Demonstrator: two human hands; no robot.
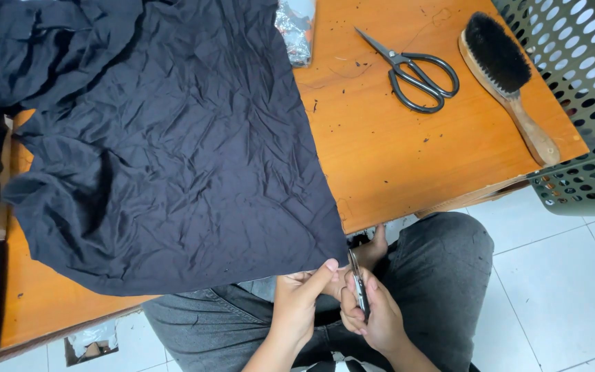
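From the head camera, a wrinkled dark cloth (166,145) covers the left half of an orange wooden table (394,151), and its lower right corner hangs past the table's front edge. The left hand (296,306) pinches that corner between thumb and fingers, just below the table edge. The right hand (374,313) sits close beside it, nearly touching, closed around small metal snips (359,286) whose tip points up at the pinched corner. Both hands work over the person's lap, in grey jeans (442,269), in the narrow space between table edge and knees.

On the bare right part of the table lie black-handled scissors (414,72), well apart from the cloth edge, and a wooden brush (507,83) with dark bristles near the table's right edge. A green perforated basket (587,103) stands against that right side. A crinkled foil packet (296,31) rests at the far edge, touching the cloth. White floor tiles (552,282) show open to the right of the knees.
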